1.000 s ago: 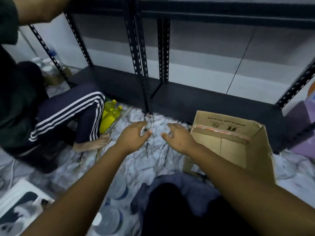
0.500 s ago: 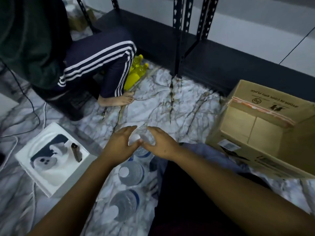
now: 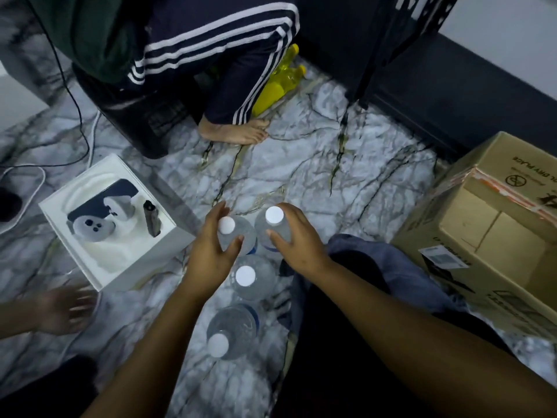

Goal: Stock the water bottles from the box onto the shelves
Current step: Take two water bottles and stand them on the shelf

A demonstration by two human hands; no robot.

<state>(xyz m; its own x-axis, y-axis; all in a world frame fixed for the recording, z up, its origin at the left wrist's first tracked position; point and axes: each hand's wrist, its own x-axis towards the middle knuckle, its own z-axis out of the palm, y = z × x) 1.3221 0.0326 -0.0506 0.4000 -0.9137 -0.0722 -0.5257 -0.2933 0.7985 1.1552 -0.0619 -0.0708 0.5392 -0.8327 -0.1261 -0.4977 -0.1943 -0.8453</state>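
Seen from above, the left hand (image 3: 211, 251) curls round one bottle (image 3: 238, 233) and the right hand (image 3: 297, 236) round another (image 3: 272, 224), both upright on the floor beside the box (image 3: 497, 236). Two more bottles (image 3: 247, 279) crowd close behind. Lifting either carelessly could knock those neighbours over.

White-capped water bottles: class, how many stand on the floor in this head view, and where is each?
4. One in the left hand at; one in the right hand at; one just behind them; one nearest the camera. Arms may hide more.
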